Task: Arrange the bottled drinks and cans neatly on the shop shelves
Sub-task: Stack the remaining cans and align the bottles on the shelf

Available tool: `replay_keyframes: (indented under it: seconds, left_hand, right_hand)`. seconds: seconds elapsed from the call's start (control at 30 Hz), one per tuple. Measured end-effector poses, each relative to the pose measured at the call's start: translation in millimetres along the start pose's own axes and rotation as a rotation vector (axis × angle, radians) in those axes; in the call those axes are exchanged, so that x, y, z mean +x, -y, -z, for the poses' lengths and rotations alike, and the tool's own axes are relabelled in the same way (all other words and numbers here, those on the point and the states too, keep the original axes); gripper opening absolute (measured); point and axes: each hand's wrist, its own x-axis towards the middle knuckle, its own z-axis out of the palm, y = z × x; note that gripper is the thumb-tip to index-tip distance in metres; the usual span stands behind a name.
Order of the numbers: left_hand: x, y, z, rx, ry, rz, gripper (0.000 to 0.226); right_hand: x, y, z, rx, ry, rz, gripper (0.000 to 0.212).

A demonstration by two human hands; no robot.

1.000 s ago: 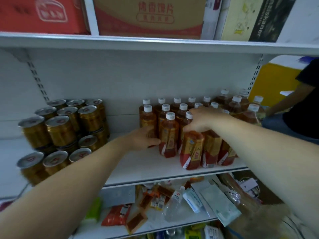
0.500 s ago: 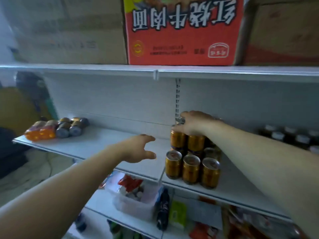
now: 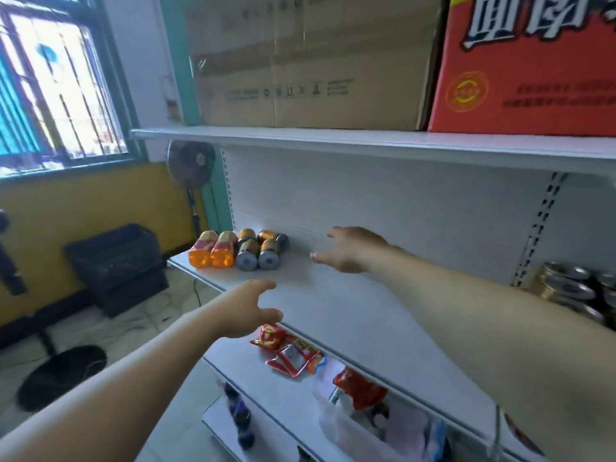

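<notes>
My left hand point(image 3: 246, 308) reaches forward with fingers spread and thumb out, holding nothing. It hovers at the front edge of a white middle shelf point(image 3: 350, 315). My right hand point(image 3: 350, 250) is farther in over the same shelf, also spread wide and empty, fingers pointing left. I cannot tell whether either hand touches the shelf surface.

At the far left end of this shelf, apart from both hands, lie the drinks. Two orange bottles point(image 3: 213, 251) lie on their sides, side by side, their bases facing me. Just beside them on the right, four gold cans point(image 3: 260, 248) also lie on their sides in two rows of two, silver bases toward me. My right fingertips point at this group but stay clear of it.

At the right edge of the view, behind my right forearm, a cluster of upright gold cans point(image 3: 566, 285) stands on the next shelf section.

The shelf above carries a brown cardboard box point(image 3: 310, 61) and a red carton point(image 3: 533, 68) with white characters. On the shelf below are red snack packets point(image 3: 286, 351) and a clear plastic bag point(image 3: 373, 425).

Left of the shelving stand a pedestal fan point(image 3: 191, 161), a black crate point(image 3: 116, 261) on the floor and a barred window point(image 3: 50, 78).
</notes>
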Motion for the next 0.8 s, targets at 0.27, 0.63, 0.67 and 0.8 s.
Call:
replay_keyframes:
  seconds: [0.27,0.63,0.67,0.8]
  left_hand:
    - [97.9,66.5,-2.5,-0.039,0.004,0.122,0.070]
    - [222.6,149.3,3.3,0.118,-0.004,0.070,0.073]
    - [236.0,154.9,4.2,0.128,-0.016,0.067,0.078]
    - [280.5,176.3,0.1,0.221,-0.015,-0.043,0.093]
  right_hand:
    - [140.2,34.2,-61.6,0.104,0.102,0.033,0.075]
    - [291.4,77.6,-144.8,0.239,0.176,-0.159,0.087]
    - [300.9,82.0,-153.2,0.282,0.167,-0.213,0.088]
    - [315.5,94.7,-183.2,0.346,0.169,-0.401,0.090]
